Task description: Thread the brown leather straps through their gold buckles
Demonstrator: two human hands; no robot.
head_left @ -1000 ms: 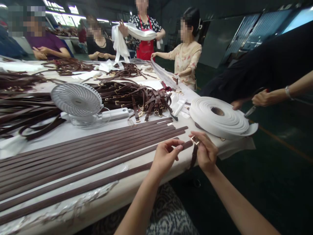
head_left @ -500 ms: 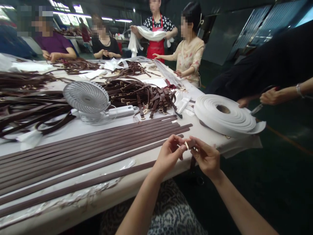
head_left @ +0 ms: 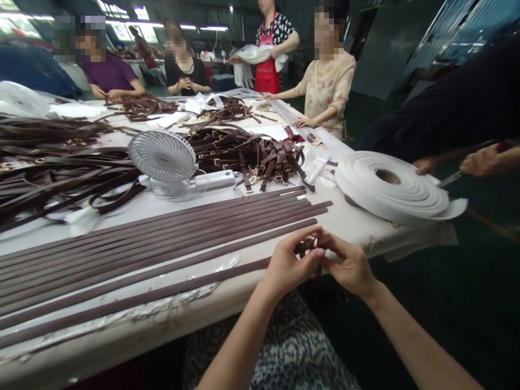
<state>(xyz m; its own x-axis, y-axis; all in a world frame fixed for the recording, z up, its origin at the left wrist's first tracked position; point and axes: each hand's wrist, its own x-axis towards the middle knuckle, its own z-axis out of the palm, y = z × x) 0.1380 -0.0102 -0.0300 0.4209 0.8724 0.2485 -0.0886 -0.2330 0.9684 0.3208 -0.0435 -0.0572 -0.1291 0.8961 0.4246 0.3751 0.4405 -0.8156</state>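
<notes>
My left hand (head_left: 290,262) and my right hand (head_left: 349,265) meet at the table's near edge, their fingers pinching a short end of dark brown leather strap (head_left: 311,245). A small gold-coloured metal buckle (head_left: 315,242) glints between my fingers, mostly hidden by them. Just left of my left hand, a long brown strap (head_left: 195,280) lies along the table edge. Above it, several parallel straps (head_left: 162,253) lie flat on the white table cover (head_left: 162,211).
A white clip fan (head_left: 163,157) stands beyond the straps, beside a heap of buckled belts (head_left: 247,157). A large white webbing roll (head_left: 392,187) lies at the right. A co-worker's hand (head_left: 483,161) holds scissors (head_left: 450,179) beyond it. Other people stand around the table.
My hands have drawn together, and the buckle, earlier plainly visible in my right hand, is now mostly covered by my fingers. The whole scene has shifted right in view as my head turned.
</notes>
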